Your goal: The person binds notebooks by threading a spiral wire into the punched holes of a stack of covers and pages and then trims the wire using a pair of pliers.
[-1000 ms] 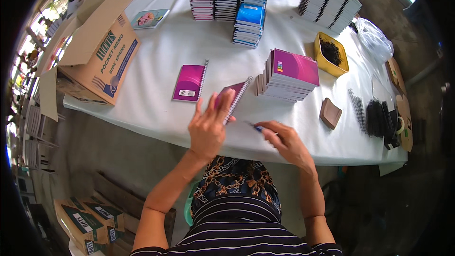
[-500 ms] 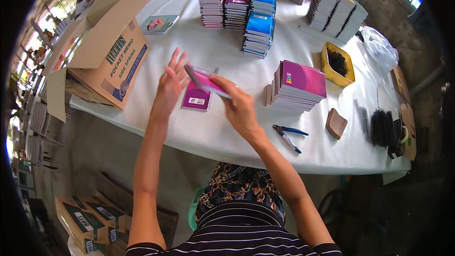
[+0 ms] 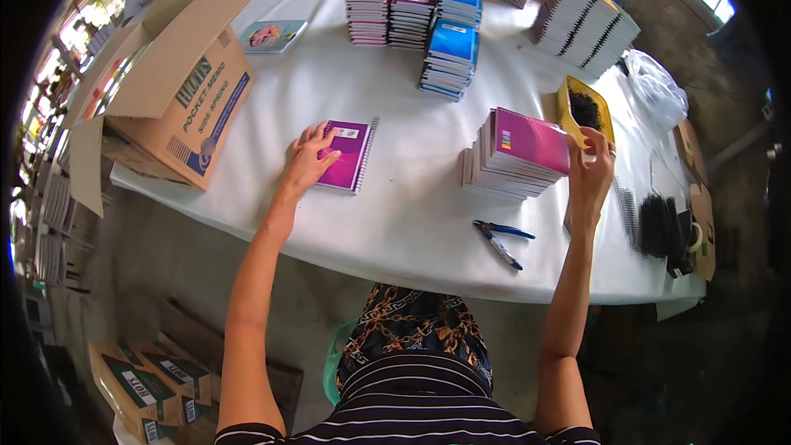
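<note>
- Resting the left hand (image 3: 311, 156) on the left part of a purple notebook (image 3: 350, 156), with fingers loosely spread; touching the cover, not gripping it.
- Showing that notebook flat on the white-covered bench (image 3: 395, 222), with wire spine to the right, between the open cardboard box (image 3: 198, 124) and a stack of purple notebooks (image 3: 523, 144).
- Reaching with the right hand (image 3: 593, 169) to the near end of a yellow tub (image 3: 565, 107), just right of that stack, with thumb and fingers drawn close together (cannot tell whether grasping anything between them).
- Seeing dark pieces (image 3: 583, 103) inside the tub, too fine to make out singly.
- Finding blue-handled pliers (image 3: 512, 231) apart from both hands, lying with handles spread, nearer the bench's front edge than the stack.
- Noting blue notebooks (image 3: 451, 41) piled farther back, beside other stacked notebooks (image 3: 368, 0).
- Spotting black wire coils (image 3: 659, 227) bunched at far right, well below a clear plastic bag (image 3: 655, 86).
</note>
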Tool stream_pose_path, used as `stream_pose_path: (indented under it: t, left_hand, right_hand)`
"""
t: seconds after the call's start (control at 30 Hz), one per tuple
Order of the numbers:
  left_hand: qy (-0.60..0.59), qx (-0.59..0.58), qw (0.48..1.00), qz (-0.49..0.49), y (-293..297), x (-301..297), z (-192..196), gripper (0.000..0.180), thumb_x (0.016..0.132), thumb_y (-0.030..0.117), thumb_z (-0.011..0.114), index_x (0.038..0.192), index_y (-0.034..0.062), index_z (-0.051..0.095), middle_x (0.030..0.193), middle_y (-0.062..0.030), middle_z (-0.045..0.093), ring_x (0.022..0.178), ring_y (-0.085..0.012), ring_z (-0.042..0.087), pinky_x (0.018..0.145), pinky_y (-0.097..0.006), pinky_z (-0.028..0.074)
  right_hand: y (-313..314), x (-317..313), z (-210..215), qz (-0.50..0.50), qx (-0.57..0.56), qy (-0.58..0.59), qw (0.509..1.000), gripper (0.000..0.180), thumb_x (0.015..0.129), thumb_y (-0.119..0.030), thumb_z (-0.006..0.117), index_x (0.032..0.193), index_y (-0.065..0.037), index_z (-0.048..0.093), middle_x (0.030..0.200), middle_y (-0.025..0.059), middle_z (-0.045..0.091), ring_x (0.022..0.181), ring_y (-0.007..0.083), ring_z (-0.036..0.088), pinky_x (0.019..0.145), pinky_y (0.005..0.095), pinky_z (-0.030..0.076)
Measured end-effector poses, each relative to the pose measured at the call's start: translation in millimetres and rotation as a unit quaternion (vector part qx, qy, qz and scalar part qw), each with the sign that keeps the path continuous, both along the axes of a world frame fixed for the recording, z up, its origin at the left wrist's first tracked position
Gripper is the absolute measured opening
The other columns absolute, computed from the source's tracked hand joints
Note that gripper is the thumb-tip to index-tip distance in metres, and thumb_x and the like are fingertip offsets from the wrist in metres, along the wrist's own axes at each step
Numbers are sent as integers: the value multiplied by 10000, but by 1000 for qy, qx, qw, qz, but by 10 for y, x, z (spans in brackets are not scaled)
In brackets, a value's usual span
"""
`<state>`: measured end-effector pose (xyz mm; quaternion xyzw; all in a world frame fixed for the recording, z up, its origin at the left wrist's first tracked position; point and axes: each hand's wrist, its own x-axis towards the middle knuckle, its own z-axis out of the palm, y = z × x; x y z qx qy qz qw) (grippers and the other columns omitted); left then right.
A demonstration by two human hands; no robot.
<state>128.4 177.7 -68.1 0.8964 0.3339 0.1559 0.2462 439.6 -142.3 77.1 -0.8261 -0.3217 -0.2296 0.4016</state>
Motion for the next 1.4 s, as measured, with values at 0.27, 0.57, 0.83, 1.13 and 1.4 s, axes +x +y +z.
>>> stream_pose_path:
  t: [0.27, 0.57, 0.83, 1.13, 1.4]
  left_hand:
    - [-95, 106, 988, 65, -503, 249, 262, 577, 882, 243, 697, 1424, 198, 504, 1572, -117, 303, 1455, -456, 172, 1137, -618, 203]
    - [-202, 50, 978, -29, -1525, 758, 852, 711, 860, 267, 737, 1486, 193, 409, 1594, -96, 277, 1480, -393, 160, 1177, -472, 221]
    - [-375, -336, 850, -154, -1897, 687, 1089, 1040, 831, 165, 770, 1576, 156, 45, 1597, -211, 201, 1493, -334, 141, 1174, -431, 196]
    - [-353, -191, 911, -92, -2080, 345, 519, 1038, 801, 212, 774, 1571, 113, 86, 1586, -209, 236, 1462, -370, 239, 1157, -492, 211]
    - [-39, 281, 946, -156, -2313, 731, 600, 649, 844, 423, 645, 1393, 98, 521, 1331, -58, 606, 1251, -338, 539, 1066, -566, 364]
  right_hand:
    - [-185, 612, -71, 144, -22, 425, 893, 382, 837, -345, 764, 945, 15, 695, 811, 38, 659, 756, 119, 599, 745, 260, 468]
    - [-180, 384, -15, 78, 14, 270, 960, 250, 790, -186, 800, 848, 28, 683, 769, 93, 682, 701, 105, 599, 684, 253, 467]
    - [-370, -755, -206, 332, 195, 387, 838, 200, 822, 21, 718, 1004, -8, 642, 915, 62, 686, 826, 119, 628, 785, 289, 518]
    - [-179, -1409, -1285, 376, 67, 415, 826, 230, 879, -6, 660, 1080, -13, 548, 956, 73, 639, 884, 131, 593, 767, 274, 463]
    - [-417, -935, -986, 420, 43, 232, 876, 394, 710, 89, 733, 1057, -19, 582, 1028, 104, 620, 959, 226, 609, 833, 327, 489]
